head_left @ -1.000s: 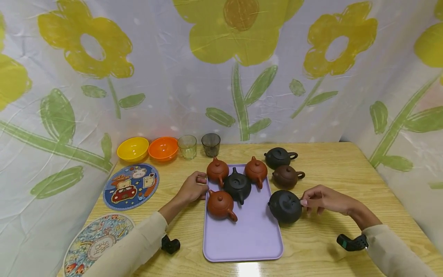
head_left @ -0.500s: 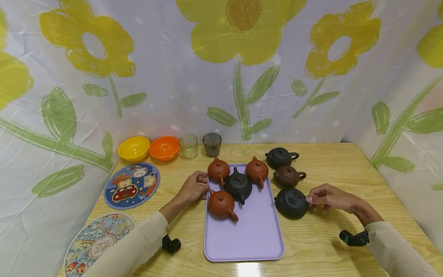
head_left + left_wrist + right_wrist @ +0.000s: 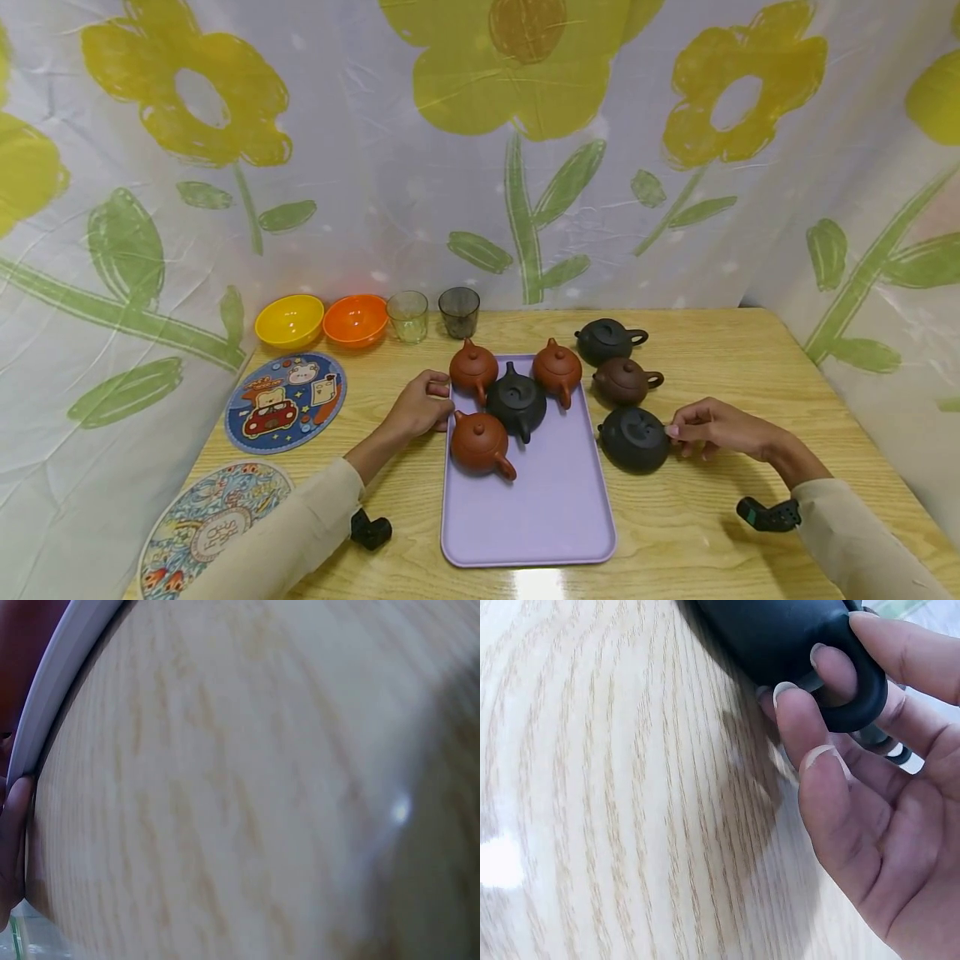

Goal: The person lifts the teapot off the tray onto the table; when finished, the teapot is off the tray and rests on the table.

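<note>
Left hand cropped (blurred).

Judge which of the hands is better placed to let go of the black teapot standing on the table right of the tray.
Right hand: its fingers hook the black teapot's handle. The left hand rests at the tray's far-left edge.

Free lane on tray front half; back blocked w/ four teapots.

Right hand fingers hooked through handle of black teapot, resting on wooden table.
</note>
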A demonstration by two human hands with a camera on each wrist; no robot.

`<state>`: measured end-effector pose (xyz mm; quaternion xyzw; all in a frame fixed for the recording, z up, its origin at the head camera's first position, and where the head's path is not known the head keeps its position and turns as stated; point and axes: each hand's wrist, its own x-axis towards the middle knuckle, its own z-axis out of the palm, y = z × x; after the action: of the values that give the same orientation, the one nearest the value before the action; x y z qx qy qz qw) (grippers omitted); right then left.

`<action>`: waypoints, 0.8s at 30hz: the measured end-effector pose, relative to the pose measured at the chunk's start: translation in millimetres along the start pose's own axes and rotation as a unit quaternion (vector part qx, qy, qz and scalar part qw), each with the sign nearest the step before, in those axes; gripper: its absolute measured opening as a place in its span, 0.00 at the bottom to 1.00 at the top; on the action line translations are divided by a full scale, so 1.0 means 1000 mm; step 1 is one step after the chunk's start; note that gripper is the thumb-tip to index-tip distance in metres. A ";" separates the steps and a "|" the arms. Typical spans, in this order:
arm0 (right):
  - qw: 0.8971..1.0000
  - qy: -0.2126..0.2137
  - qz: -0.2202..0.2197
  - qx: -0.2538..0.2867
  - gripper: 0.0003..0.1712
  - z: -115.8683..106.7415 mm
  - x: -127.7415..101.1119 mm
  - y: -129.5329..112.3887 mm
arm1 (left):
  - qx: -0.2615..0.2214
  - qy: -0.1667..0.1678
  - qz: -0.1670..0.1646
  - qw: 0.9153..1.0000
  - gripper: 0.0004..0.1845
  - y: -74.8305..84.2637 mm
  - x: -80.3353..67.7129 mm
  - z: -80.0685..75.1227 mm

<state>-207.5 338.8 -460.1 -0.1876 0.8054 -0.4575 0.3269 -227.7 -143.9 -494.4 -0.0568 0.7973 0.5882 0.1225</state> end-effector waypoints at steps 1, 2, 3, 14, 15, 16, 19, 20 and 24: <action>1.000 0.002 0.002 0.000 0.18 0.000 0.000 0.000 | -0.002 0.000 0.000 1.000 0.27 0.000 0.000 0.000; 1.000 0.003 0.003 -0.001 0.18 -0.001 0.000 0.001 | -0.002 -0.001 -0.001 1.000 0.27 0.000 0.000 0.000; 1.000 0.004 0.004 -0.001 0.18 -0.001 -0.001 0.001 | -0.004 -0.002 -0.001 1.000 0.27 0.000 0.000 0.000; 1.000 0.017 0.010 -0.003 0.19 0.000 -0.006 -0.002 | 0.001 0.000 0.003 1.000 0.27 -0.001 0.000 0.000; 1.000 0.019 0.012 -0.006 0.18 0.000 -0.006 -0.002 | 0.002 0.000 0.003 1.000 0.27 -0.002 0.000 0.000; 1.000 0.022 0.014 -0.009 0.18 -0.001 -0.007 -0.002 | 0.003 -0.001 0.005 1.000 0.28 -0.002 0.000 0.000; 0.999 0.038 0.020 -0.015 0.17 -0.002 -0.009 -0.001 | 0.005 -0.003 0.008 1.000 0.28 -0.001 -0.001 -0.001; 0.999 0.046 0.023 -0.016 0.18 -0.003 -0.010 -0.001 | 0.004 -0.002 0.006 1.000 0.28 -0.001 0.000 -0.001; 0.996 0.084 0.028 -0.018 0.20 -0.007 -0.016 -0.004 | 0.007 -0.003 0.007 1.000 0.28 -0.001 0.000 0.000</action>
<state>-201.3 350.6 -448.6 -0.1317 0.8431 -0.4479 0.2670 -227.3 -144.6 -495.2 -0.0484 0.8013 0.5839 0.1211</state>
